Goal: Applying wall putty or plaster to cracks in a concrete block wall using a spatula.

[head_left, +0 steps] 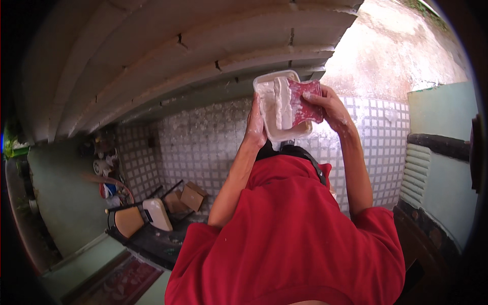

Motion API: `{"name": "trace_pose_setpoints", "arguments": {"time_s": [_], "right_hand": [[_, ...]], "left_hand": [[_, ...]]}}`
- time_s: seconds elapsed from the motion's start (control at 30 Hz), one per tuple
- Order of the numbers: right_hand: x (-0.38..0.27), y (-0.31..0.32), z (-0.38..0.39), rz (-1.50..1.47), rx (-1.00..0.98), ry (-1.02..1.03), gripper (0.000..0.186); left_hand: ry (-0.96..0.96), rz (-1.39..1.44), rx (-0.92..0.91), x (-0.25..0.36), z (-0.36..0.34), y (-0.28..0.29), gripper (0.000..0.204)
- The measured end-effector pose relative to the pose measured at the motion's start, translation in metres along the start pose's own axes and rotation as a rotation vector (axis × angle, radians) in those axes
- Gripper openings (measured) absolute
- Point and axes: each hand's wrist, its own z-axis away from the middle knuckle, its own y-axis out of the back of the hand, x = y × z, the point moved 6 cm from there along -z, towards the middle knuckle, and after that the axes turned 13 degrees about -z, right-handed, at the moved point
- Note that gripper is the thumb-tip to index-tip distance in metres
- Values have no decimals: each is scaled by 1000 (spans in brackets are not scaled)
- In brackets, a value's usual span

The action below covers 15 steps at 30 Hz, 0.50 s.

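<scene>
My left hand point(255, 121) grips the left side of a white plastic tub point(274, 136), its palm against the wall and its fingers mostly hidden. White paste, like filler or putty, coats the tub's inside. Over the tub's right part, my right hand point(331, 108) holds a red putty spreader point(311, 100), thumb on top and the other fingers underneath. A thick ridge of white paste point(282, 101) lies along the spreader's left edge. White smears mark the red surface, and both hands have white traces. The tub is held up in front of my body, above the tiled floor.
Large pale ridged panels point(168, 56) with small dark fittings rise at the upper left. Chairs point(156, 213) and cardboard boxes point(193, 195) stand at the lower left, near assorted containers point(108, 190). A pale green wall point(442, 112) is at the right. White-marked tiles point(193, 137) cover the floor.
</scene>
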Motion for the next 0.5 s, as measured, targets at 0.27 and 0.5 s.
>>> {"name": "trace_pose_setpoints", "arguments": {"time_s": [0.27, 0.5], "right_hand": [[31, 2, 31, -221, 85, 96, 25], [36, -11, 49, -217, 152, 121, 24]], "left_hand": [[93, -41, -28, -1, 11, 0, 64], [70, -16, -155, 7, 11, 1, 65]]}}
